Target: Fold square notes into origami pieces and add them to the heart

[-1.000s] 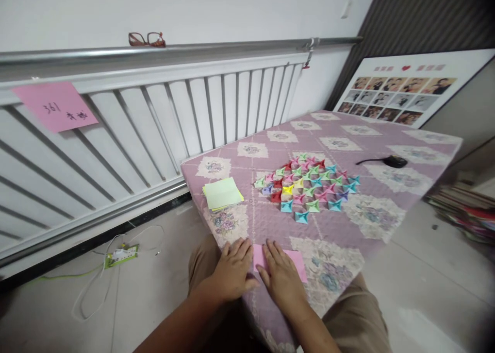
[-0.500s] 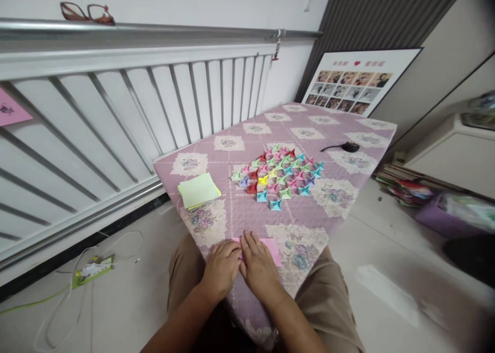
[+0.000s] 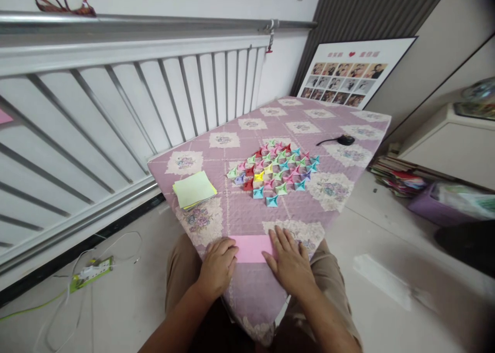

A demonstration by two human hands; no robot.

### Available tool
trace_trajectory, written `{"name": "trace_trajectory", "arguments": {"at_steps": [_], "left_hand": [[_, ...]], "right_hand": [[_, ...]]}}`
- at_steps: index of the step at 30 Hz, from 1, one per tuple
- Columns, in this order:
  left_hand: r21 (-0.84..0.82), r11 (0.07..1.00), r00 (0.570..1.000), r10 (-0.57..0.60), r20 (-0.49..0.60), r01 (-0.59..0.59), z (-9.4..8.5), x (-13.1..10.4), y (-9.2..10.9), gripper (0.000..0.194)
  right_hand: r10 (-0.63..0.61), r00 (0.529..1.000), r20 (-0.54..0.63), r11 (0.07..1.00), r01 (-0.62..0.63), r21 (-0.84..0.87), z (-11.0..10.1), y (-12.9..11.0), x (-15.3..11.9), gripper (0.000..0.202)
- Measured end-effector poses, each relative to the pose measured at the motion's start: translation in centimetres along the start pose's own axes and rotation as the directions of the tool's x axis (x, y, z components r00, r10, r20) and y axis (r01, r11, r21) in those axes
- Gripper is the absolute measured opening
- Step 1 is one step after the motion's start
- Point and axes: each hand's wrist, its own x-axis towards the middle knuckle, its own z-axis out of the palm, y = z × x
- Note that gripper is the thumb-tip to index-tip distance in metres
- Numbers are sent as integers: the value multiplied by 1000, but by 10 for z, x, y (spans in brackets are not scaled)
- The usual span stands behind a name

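A pink strip of folded paper [image 3: 252, 249] lies flat across the near corner of the table. On its left end rests my left hand [image 3: 218, 263], fingers close together and slightly bent, lying on the paper rather than gripping it. My right hand [image 3: 289, 260] lies flat over the right end, its fingers stretched out and the thumb apart on the paper. Beyond the strip stands a cluster of small folded paper pieces [image 3: 271, 201] in blue, green, pink, red, yellow and purple. To the left is a stack of square paper sheets [image 3: 194, 189], pale green on top with yellow edges beneath.
A purple flowered tablecloth [image 3: 247, 216] covers the pointed table. A black object with a thin tail [image 3: 345, 139] lies at the far right. A white radiator [image 3: 170, 95] runs along the left, with glasses [image 3: 65, 3] above. A power strip [image 3: 92, 273] sits on the floor.
My hands were together over the middle of the pink paper. The right hand has slid right to its far end, uncovering the middle. The left hand stays near the left end.
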Motion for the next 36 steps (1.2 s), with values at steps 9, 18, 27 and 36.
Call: {"name": "trace_trajectory", "arguments": {"at_steps": [9,18,27,36], "left_hand": [[-14,1000,1000,9,18,-9,-7,0,4,35],[159,975,981,134,143,-156,-21,11,7,24],[256,937,969,209,132,-237,-17,9,17,22],[114,992,996,47,70,-55,-12,-13,28,14]], "right_hand": [[90,946,-313,967,-9,253,-4,3,-12,35],[-74,972,-223,927,149,345,-5,-59,-21,26],[-129,960,-247,957,186,221,-7,-61,-25,18],[-171,959,-226,942,227,249,-4,-42,-36,20]]}}
